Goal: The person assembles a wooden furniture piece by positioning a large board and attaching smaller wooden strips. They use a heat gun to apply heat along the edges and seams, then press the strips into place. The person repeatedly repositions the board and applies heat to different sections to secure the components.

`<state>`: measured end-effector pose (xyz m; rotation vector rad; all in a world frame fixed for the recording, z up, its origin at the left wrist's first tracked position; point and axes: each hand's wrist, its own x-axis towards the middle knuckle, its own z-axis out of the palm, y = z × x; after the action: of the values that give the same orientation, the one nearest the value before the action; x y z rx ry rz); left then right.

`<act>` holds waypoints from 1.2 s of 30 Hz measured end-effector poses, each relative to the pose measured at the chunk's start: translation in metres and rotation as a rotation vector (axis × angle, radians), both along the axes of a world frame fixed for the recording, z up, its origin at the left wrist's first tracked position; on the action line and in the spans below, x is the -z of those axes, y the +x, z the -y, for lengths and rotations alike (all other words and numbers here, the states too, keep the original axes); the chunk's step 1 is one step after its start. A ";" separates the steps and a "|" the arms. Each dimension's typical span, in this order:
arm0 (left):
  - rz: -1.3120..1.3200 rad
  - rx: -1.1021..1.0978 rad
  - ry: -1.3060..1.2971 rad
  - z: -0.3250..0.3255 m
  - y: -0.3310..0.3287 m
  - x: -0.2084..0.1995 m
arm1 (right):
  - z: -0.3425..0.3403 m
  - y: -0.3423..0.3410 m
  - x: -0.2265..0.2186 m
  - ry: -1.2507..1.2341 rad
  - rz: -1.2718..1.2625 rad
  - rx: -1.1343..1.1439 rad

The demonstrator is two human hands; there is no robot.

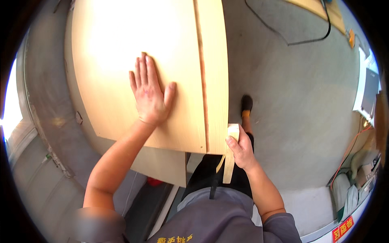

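Note:
A large pale wood panel [182,121] spreads out in front of me, with a long brown groove [202,77] running near its right edge. My left hand [150,97] lies flat on the panel's face, fingers stretched and thumb apart. Beside the panel's near right corner, my right hand [244,152] is closed round a pale wooden strip [228,170], thumb on top. The strip points down toward my body, and its upper end is against or close by the panel's edge; I cannot tell which. A thin curved strip [220,164] hangs next to it.
Another board [160,166] sits below the panel's near edge. A black cable [308,42] lies on the grey floor [296,105] at the far right. Cords and bundled items [350,190] stand along the right side. My foot [246,104] is beside the panel.

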<state>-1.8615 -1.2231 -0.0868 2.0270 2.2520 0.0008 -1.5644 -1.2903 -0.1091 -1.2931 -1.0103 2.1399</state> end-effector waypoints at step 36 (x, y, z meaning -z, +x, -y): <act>0.100 -0.195 0.006 -0.010 0.002 -0.018 | -0.337 -0.188 -0.044 0.636 0.520 -0.649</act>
<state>-1.8591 -1.2132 -0.0690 1.7600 2.3772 0.1222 -1.7527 -0.9538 -0.0648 -1.3085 -2.3561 1.6047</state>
